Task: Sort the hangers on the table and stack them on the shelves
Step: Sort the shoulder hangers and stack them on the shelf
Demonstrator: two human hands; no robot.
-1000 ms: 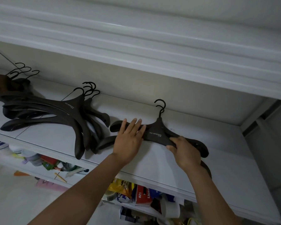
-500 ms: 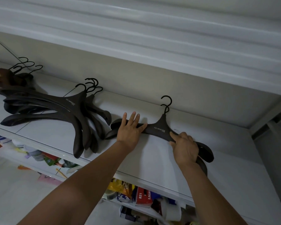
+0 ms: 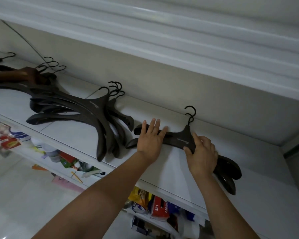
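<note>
I am pressing my left hand (image 3: 150,140), fingers flat, on the left arm of the two stacked dark brown plastic hangers (image 3: 179,139) lying on the white shelf (image 3: 171,164). My right hand (image 3: 202,156) is apparently gripping their right arm. Their long axis is running crosswise between both hands.

On the white shelf (image 3: 166,166), the left hand (image 3: 150,140) lies flat, fingers straight, on one arm of two stacked dark hangers (image 3: 180,139). The right hand (image 3: 201,156) grips the other arm. A larger hanger pile (image 3: 93,109) lies to the left, apart.
</note>
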